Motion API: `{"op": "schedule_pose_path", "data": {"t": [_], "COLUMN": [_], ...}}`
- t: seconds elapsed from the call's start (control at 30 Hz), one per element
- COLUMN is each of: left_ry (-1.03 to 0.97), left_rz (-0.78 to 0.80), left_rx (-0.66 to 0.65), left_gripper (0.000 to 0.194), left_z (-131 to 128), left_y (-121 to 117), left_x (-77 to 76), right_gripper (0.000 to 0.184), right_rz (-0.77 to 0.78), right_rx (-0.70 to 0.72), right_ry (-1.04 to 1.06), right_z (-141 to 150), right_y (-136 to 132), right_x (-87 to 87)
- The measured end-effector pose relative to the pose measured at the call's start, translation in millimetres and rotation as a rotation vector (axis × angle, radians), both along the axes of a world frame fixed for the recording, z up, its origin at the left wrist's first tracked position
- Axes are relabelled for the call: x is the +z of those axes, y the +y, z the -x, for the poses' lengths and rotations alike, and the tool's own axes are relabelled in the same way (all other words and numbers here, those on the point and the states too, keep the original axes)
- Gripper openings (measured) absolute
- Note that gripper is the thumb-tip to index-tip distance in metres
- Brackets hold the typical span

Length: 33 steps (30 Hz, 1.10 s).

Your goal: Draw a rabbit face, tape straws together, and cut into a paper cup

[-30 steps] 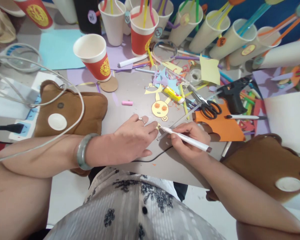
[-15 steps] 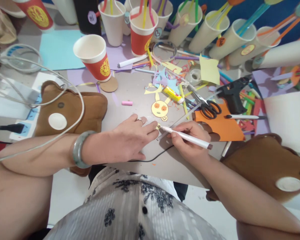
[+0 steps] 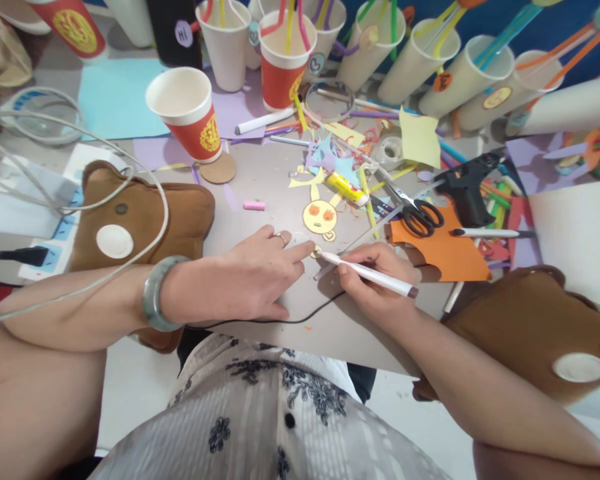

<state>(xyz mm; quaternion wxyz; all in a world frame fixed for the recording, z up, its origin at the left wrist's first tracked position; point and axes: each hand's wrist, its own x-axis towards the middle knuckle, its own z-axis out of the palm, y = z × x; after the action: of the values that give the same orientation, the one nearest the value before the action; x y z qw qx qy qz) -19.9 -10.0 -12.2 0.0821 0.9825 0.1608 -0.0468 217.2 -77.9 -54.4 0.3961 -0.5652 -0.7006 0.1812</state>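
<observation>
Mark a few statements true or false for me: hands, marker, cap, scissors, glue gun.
1. The right hand holds a white marker. True.
2. The left hand grips the scissors. False: it is spread, fingertips by a small yellow cutout; the scissors lie apart from it.
3. The yellow glue stick lies beside the rabbit-face cutout. True.
4. The pink cap is on the marker. False: the pink cap lies loose.
5. The glue gun is in nobody's hand. True.

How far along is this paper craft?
Looks done: yellow paper rabbit face, eyes and mouth drawn. In hand: the right hand holds a white marker to a small yellow paper piece by the left hand. Left, probably: finishing that piece, where the marker's tip sits.
</observation>
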Motion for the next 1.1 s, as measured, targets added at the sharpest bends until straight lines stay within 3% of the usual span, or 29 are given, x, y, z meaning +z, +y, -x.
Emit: {"op": "schedule_pose_path", "data": {"t": [0.27,1.1], "left_ry": [0.034,0.017], "left_rz": [-0.003,-0.022], "left_rx": [0.015,0.011], "left_gripper": [0.042,0.041], "left_z": [-2.5,-2.6], "left_y": [-3.0,-3.5], "left_x": [8.0,5.4], "right_gripper": [0.008,0.007], "right_rz": [-0.019,0.007], "right_rx": [0.008,0.022], "right_ry": [-0.015,-0.038], "right_z": [-0.2,-1.2], "right_y": [0.2,-0.6], "right_x": [-0.8,-2.1]}}
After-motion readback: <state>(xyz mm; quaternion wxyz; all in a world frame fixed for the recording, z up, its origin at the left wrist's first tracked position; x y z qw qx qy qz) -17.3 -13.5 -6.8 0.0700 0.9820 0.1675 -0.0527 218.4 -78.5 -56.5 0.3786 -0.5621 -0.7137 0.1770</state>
